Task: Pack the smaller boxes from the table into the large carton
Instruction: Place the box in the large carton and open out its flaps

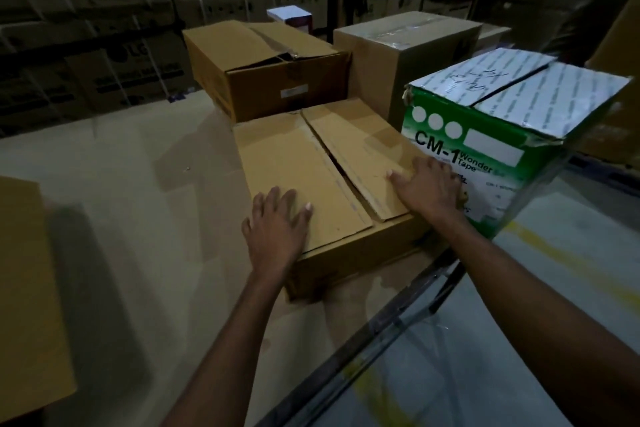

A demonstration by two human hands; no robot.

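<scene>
A flat brown cardboard box [311, 163] lies on the pale table [121, 184] right in front of me, its two top flaps folded down with a gap between them. My left hand [277, 225] rests flat on the left flap near the box's front corner, fingers spread. My right hand [429, 184] presses flat on the right flap at the box's right edge. Behind it stands a second brown box [263, 69] with loose, sagging flaps. A taller taped brown box [405, 48] stands behind on the right.
A green and white box [502, 135] printed "CM-1 Wonder Tape" stands at the table's right edge, touching the front box. A brown carton side [27, 295] shows at the left. A small white-topped box [291, 15] sits at the back. Stacked cartons fill the shelving behind.
</scene>
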